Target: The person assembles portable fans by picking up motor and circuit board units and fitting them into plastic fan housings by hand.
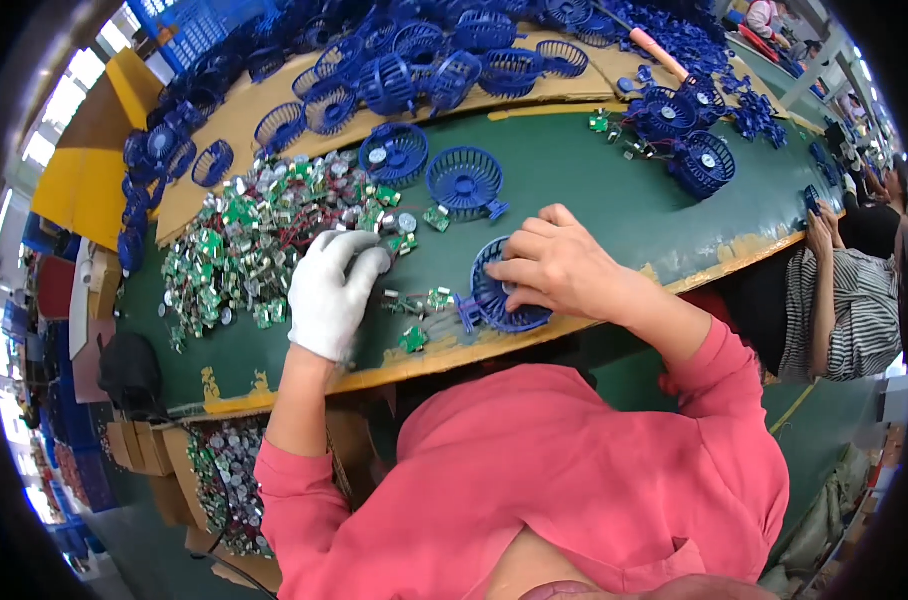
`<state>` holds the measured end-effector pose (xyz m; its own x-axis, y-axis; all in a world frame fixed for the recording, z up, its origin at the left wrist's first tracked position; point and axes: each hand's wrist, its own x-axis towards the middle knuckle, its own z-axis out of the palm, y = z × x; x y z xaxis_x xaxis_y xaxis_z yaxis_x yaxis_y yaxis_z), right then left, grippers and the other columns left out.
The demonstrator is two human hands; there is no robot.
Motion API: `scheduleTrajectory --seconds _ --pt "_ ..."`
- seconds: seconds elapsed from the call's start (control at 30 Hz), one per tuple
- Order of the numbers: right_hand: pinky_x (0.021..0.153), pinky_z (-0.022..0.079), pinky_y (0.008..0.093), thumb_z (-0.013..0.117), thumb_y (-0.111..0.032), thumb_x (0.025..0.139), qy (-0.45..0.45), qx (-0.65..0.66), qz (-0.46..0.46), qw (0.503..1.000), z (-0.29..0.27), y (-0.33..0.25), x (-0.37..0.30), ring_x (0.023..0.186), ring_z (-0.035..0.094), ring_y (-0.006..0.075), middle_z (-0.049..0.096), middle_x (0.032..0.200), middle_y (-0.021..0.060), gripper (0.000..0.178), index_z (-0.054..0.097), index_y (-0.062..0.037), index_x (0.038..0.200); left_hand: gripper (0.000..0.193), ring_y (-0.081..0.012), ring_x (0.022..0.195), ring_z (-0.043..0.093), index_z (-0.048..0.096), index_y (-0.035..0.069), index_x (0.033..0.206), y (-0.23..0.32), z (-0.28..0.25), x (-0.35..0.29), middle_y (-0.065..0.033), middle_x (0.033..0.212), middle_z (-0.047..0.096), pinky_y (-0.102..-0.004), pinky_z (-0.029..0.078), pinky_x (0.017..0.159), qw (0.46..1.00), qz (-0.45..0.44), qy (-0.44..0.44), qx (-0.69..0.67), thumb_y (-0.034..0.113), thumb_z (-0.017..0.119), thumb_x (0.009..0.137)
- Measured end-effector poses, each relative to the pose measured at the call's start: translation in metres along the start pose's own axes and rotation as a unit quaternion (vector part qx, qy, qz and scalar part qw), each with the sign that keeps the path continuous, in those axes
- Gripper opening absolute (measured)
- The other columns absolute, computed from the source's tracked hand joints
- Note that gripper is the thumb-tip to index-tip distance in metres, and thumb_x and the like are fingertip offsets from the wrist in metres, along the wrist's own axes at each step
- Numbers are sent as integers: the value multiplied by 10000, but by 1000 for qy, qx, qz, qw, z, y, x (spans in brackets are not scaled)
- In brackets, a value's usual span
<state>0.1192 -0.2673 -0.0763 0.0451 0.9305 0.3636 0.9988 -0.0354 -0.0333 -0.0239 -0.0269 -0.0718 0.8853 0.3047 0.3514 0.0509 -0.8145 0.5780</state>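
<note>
My right hand [559,265] is bare and closed on a round blue plastic fan housing [489,300] near the table's front edge. Its fingers reach over the rim into the slotted bowl, hiding part of the inside. My left hand [329,295], in a white glove, is at the right side of a heap of small motors with green circuit boards [239,240]. The gloved thumb and forefinger curl together beside a green board [402,243]; whatever lies between their tips is hidden. A few loose boards [412,339] lie between my hands.
Two more blue housings [464,182] stand behind my hands, and many others [389,80] are piled on cardboard at the back. Housings with wired boards [702,163] lie at the right, near a pink-handled tool [659,52]. A co-worker in a striped top [854,310] sits at the right.
</note>
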Motion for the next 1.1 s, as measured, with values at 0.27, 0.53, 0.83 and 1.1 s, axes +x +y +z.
scheduleTrajectory --seconds 0.27,0.53,0.83,1.1 --pt "821 450 373 578 -107 813 99 -8 132 986 46 72 19 977 539 266 568 1073 85 406 572 -149 1216 225 -332 841 617 677 77 862 -12 29 18 -145 904 640 -413 484 729 968 -90 -58 228 278 700 765" --pt "876 418 380 516 -145 823 12 -111 76 991 69 103 25 1152 478 262 485 1293 118 218 653 -98 986 79 -148 761 568 634 4 880 -30 32 22 -62 855 644 -283 457 727 996 -1 38 -85 76 609 860" --pt "904 352 430 690 -283 768 25 -47 119 991 62 89 -6 845 572 210 566 783 26 170 636 -123 784 67 -40 518 493 596 26 945 3 13 11 -30 775 611 -188 367 442 945 -131 -16 -301 64 572 895" --pt "864 377 414 689 -258 780 166 76 47 982 -7 -5 -1 785 563 218 536 741 45 177 598 -105 772 269 -184 812 543 567 -21 972 16 -31 -17 -117 974 555 -293 456 705 955 152 181 -178 242 520 940"
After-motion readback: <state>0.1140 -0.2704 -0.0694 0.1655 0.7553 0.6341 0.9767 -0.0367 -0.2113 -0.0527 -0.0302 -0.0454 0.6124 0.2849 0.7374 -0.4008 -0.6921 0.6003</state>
